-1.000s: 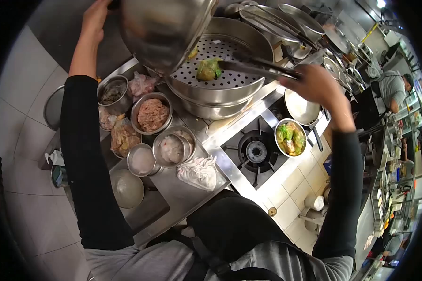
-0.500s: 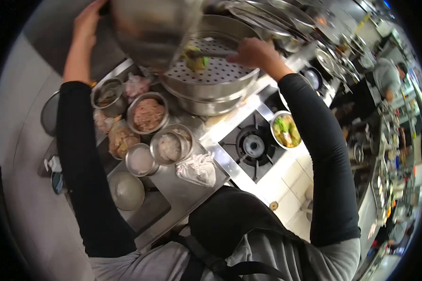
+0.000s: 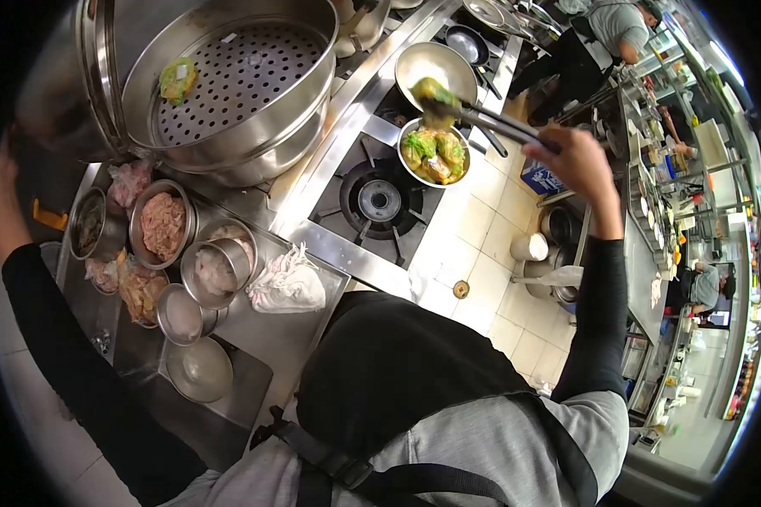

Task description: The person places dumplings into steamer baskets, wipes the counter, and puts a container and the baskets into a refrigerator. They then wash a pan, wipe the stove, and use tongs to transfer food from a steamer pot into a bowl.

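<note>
My right hand (image 3: 573,165) is closed on dark-handled tongs (image 3: 503,125). Their far end grips a blurred green-and-yellow food bundle (image 3: 435,97), held just above a bowl (image 3: 404,166) of similar bundles. At the far left, my left hand (image 3: 7,190) holds the large metal steamer lid (image 3: 55,93), which is tipped up on its side; the fingers are mostly hidden. Beside the lid is the round metal steamer (image 3: 313,89). One more bundle (image 3: 177,80) and a small white piece lie on its perforated bottom.
Bowls of raw minced meat (image 3: 162,224) and pale food (image 3: 216,269) stand on the steel counter, near a white cloth (image 3: 287,283). A gas burner (image 3: 379,199) lies between steamer and bowl. A wok (image 3: 438,72) sits behind. Co-workers (image 3: 613,34) stand at right.
My right hand has carried the tongs and food bundle out of the steamer, rightward to above the bowl. The lid has moved left with my left hand. The camera view has turned right.
</note>
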Action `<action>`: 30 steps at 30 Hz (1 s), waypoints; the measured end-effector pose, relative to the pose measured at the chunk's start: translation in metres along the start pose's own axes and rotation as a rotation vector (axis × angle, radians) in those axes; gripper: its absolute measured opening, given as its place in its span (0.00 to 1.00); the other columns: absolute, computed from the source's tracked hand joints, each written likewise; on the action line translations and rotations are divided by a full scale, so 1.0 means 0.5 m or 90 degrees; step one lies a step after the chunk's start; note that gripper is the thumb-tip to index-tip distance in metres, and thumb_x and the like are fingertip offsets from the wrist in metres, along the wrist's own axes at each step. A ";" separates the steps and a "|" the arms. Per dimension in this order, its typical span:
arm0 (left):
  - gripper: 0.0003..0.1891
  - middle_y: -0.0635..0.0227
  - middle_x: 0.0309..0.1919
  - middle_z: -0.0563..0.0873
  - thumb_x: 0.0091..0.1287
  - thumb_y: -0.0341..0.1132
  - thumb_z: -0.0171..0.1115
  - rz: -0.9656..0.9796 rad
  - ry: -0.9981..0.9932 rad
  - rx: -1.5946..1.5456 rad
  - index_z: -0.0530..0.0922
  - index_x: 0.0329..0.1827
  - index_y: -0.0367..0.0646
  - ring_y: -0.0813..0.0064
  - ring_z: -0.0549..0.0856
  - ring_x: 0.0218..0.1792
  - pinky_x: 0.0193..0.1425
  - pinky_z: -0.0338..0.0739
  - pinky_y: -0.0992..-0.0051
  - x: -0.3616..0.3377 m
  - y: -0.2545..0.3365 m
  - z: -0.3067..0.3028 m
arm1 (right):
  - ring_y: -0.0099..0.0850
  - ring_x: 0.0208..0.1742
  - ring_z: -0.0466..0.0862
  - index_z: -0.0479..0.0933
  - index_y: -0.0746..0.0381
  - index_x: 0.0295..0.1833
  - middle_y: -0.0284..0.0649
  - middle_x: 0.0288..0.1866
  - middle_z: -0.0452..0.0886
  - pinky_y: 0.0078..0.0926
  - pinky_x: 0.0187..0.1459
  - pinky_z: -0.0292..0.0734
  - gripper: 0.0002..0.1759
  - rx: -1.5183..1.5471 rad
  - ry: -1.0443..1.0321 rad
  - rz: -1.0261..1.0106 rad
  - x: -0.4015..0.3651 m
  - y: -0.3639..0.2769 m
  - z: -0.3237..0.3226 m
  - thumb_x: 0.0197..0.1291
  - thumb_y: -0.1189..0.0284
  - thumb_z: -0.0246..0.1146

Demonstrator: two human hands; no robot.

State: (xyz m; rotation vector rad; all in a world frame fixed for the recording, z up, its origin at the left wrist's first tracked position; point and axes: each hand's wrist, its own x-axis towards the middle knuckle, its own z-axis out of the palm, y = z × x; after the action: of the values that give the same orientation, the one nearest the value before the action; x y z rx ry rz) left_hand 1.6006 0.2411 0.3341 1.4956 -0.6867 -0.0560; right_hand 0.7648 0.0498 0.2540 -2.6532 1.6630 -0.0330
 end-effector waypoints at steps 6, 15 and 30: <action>0.30 0.61 0.80 0.64 0.80 0.50 0.50 -0.031 0.017 -0.042 0.65 0.79 0.44 0.62 0.63 0.79 0.82 0.54 0.61 -0.010 0.014 0.010 | 0.51 0.50 0.86 0.83 0.62 0.47 0.51 0.45 0.87 0.48 0.48 0.82 0.32 -0.143 -0.118 0.088 0.028 0.063 0.236 0.52 0.44 0.73; 0.23 0.65 0.52 0.87 0.73 0.49 0.61 0.093 0.027 0.102 0.84 0.59 0.41 0.65 0.81 0.53 0.61 0.70 0.63 -0.295 0.204 0.117 | 0.42 0.46 0.89 0.81 0.72 0.55 0.54 0.44 0.88 0.29 0.49 0.80 0.31 0.184 0.152 -0.222 0.188 -0.241 -0.141 0.62 0.53 0.71; 0.20 0.72 0.54 0.87 0.67 0.47 0.70 0.046 0.038 0.027 0.86 0.58 0.47 0.78 0.80 0.57 0.65 0.69 0.73 -0.234 0.139 0.065 | 0.49 0.54 0.87 0.86 0.62 0.51 0.51 0.52 0.87 0.44 0.54 0.83 0.25 0.070 0.053 -0.299 0.484 -0.759 0.056 0.59 0.53 0.67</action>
State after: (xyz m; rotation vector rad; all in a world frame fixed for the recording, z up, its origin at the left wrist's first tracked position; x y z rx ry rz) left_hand 1.4653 0.2716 0.3511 1.5063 -0.6971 0.0588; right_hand 1.2123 -0.0024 0.2364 -2.9187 0.9829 -0.2330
